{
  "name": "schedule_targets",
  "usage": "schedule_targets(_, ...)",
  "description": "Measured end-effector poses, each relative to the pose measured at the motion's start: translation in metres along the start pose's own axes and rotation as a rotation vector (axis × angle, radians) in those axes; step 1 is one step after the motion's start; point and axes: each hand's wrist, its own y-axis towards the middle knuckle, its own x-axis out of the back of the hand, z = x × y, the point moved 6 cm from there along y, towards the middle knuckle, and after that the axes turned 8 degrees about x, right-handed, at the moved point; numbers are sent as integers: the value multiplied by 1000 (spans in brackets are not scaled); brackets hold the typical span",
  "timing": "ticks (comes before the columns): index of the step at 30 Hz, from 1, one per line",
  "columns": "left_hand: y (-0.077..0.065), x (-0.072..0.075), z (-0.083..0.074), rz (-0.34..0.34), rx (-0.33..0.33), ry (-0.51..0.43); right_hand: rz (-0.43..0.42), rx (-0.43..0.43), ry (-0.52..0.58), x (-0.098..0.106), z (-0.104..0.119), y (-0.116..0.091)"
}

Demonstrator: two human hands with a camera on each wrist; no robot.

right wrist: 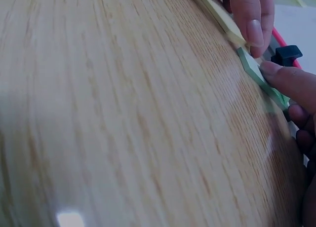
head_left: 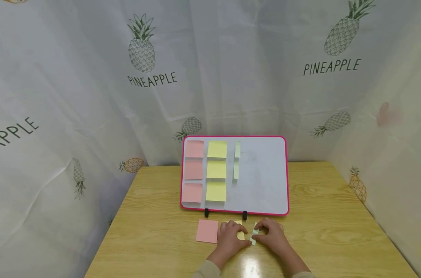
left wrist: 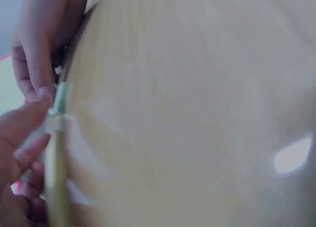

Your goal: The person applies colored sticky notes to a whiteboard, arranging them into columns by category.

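Note:
A narrow pad of pale green sticky notes (head_left: 255, 232) lies on the table in front of the whiteboard. My right hand (head_left: 274, 236) pinches at it, the thumb on its face and the other fingers bent at its far end. My left hand (head_left: 228, 237) partly covers a yellow sticky note pad (head_left: 241, 235), its thumb reaching to the green pad's near corner. In the right wrist view, left fingertips (right wrist: 255, 33) are right where the yellow pad (right wrist: 217, 12) and green pad (right wrist: 253, 70) meet. A pink sticky note pad (head_left: 207, 231) lies left of the left hand.
Behind the pads stands a pink-framed whiteboard (head_left: 262, 173) on black feet (head_left: 245, 215). It bears three pink notes (head_left: 194, 170), three yellow notes (head_left: 216, 170) and two narrow green notes (head_left: 236, 170) in columns. A pineapple-print curtain (head_left: 245, 77) surrounds the wooden table (head_left: 148, 231).

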Motion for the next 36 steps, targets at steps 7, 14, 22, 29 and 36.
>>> schedule_targets(7,7,-3,-16,26,-21,225,-27,18,26,4,-2,-7)
schedule_targets(14,6,-5,-10,28,-37,60,14,-33,37,0,-6,-11)
schedule_targets(22,10,-6,-4,30,-72,-9,-25,122,12,3,2,-3)
schedule_targets(29,12,-5,-2,20,-89,-3,-50,191,7,1,3,0)
schedule_targets(36,8,0,-4,46,-95,-20,-46,189,39,3,5,0)
